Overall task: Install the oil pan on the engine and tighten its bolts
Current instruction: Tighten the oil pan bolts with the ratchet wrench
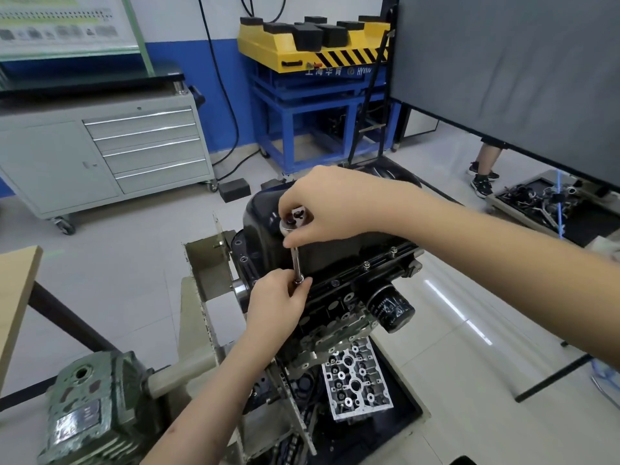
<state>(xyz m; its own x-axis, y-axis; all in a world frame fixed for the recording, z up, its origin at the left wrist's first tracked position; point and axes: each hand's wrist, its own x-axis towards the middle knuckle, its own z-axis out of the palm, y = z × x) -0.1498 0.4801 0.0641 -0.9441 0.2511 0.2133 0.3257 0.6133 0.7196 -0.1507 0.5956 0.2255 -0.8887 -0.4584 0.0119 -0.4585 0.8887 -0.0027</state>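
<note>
Head view: at the centre of the frame the black oil pan (268, 226) sits on the upturned engine (339, 297), which is carried in a stand. The right hand (322, 206) curls its fingers round the head of a ratchet wrench (297, 260) just above the pan. The left hand (278, 297), lower centre, pinches the wrench's lower end where it meets a flange bolt; the socket itself is hidden by the fingers. More bolts (393, 251) stand along the pan's flange to the right.

The pan looks like stiff pressed steel, glossy and probably slick, moderately heavy; its flange edges seem the safest place to hold. The wrench is rigid and best steadied at both ends, as here. The oil filter (389, 307) juts out nearby and could dent.

At the right edge a tray (496, 204) on the floor holds a tangle of dark parts, too blurred to name. A grey drawer cabinet (100, 149), upper left, is closed.
</note>
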